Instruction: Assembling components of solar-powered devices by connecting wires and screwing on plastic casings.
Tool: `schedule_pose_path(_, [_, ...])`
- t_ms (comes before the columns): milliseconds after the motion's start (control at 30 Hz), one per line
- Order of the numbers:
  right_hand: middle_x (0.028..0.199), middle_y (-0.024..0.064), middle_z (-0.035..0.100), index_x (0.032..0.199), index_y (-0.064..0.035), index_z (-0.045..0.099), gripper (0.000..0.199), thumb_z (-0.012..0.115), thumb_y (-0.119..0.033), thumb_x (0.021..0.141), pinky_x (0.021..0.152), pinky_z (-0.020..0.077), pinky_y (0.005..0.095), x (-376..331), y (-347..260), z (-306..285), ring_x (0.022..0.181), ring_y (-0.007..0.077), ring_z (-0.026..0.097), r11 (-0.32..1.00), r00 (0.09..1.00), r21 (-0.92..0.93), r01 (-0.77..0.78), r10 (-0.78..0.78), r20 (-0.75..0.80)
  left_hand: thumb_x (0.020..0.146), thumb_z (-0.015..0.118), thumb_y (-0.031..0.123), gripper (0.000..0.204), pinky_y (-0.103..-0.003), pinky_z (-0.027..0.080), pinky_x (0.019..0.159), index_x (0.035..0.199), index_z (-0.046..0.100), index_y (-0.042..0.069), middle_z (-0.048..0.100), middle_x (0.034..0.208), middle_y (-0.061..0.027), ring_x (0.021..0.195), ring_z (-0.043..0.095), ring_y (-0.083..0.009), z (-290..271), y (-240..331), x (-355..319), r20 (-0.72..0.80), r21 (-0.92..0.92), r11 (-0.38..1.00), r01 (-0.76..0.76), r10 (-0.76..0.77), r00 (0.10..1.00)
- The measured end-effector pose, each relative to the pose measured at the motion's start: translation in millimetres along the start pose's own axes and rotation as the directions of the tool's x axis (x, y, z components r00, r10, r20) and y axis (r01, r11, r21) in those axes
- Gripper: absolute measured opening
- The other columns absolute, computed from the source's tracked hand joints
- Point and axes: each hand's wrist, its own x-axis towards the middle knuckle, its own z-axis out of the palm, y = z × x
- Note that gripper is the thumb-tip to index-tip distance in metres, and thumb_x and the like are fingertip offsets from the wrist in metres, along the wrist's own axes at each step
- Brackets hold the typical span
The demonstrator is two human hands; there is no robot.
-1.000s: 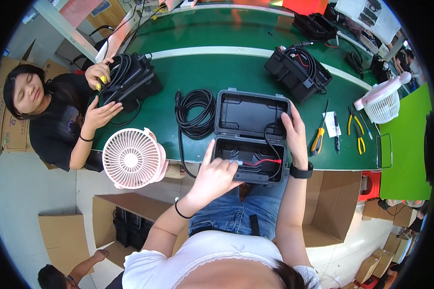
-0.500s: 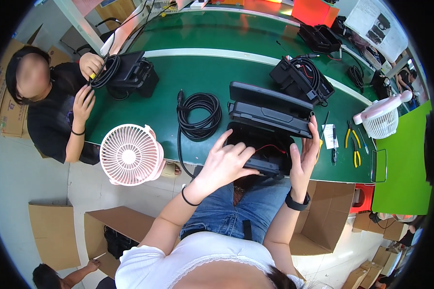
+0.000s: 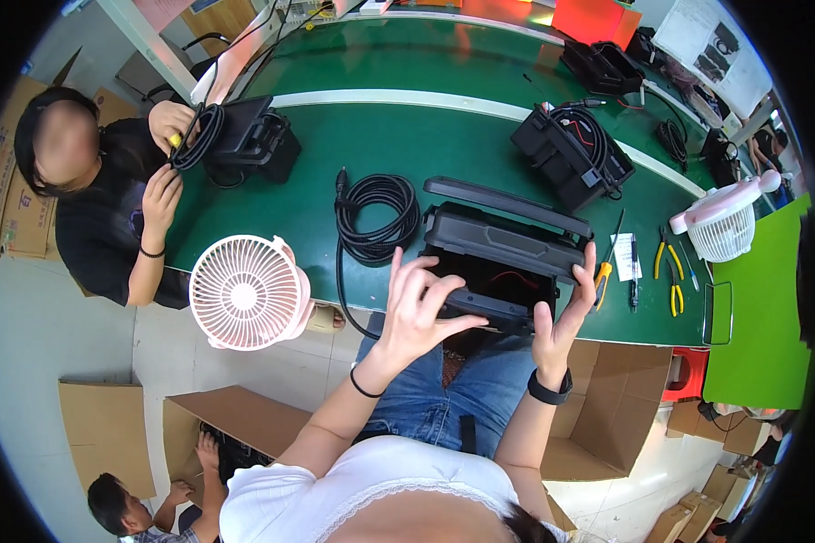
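Midway between two bare hands, a rectangular black plastic box (image 3: 507, 233) sits at the near edge of a green workbench (image 3: 380, 127), its ribbed lid tilted up over the dark, open base, where one thin red wire (image 3: 516, 275) shows. The left hand (image 3: 417, 303), half-open with fingers curled, grips the base's left front corner, thumb along the front wall; the right hand (image 3: 566, 308), thumb and fingers spread wide, holds the right end, fingertips on the lid. Three more black boxes share the benches: one before a co-worker (image 3: 109, 208) at left, one beyond the hands, one farther back. One coiled black cable (image 3: 376, 217) lies just left of the box. Counted nearby are two pale pink fans (image 3: 244, 294), one yellow-handled screwdriver (image 3: 603, 281), two yellow-handled pliers (image 3: 675, 294) and one white paper slip (image 3: 623, 249).
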Motion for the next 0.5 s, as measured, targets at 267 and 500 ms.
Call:
schedule_pose_path(267, [0.159,0.0241,0.029,0.133,-0.0085,0.046,0.044,0.062,-0.022,0.094,0.119,0.0209,0.0449,-6,15,14,0.147,0.0376,0.029,0.980,0.994,0.190,-0.065,0.082,-0.079,0.069,0.091,0.013,0.091,-0.044,0.058,0.093,0.140,0.034,0.010,0.023,0.149,-0.0184,0.126,0.050,-0.0363,-1,-8,-14,-0.051,-0.304,0.922,0.241,-0.269,0.962])
schedule_pose_path(500, [0.160,0.0236,0.028,0.131,-0.0102,0.048,0.042,0.064,-0.020,0.093,0.116,0.0276,0.0399,-18,25,24,0.143,0.0333,0.036,0.962,0.980,0.252,-0.106,0.144,-0.138,0.074,0.086,0.005,0.075,-0.041,0.061,0.091,0.135,0.042,0.006,0.022,0.149,-0.0175,0.119,0.056,-0.0308,-9,0,-7,0.041,-0.309,0.904,0.297,-0.299,0.953])
